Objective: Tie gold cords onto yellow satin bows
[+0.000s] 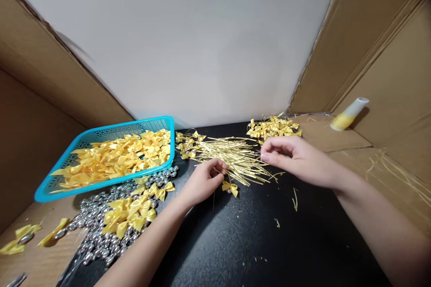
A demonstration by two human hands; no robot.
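My left hand is closed, thumb and fingers pinched together at the near edge of a pile of gold twist ties. A small yellow ribbon bow with a bead beneath it hangs at its fingertips. My right hand is above the right end of the pile, thumb and forefinger pressed together; whatever they may grip is too small to make out. Behind that hand, finished-looking yellow bows with ties are heaped, and a smaller cluster of bows sits left of the ties.
At left, a blue plastic basket holds many yellow bows. Silver beads spread before it, some bows on top. A white and yellow cone stands at right. Cardboard walls flank the black tabletop; tie scraps lie about.
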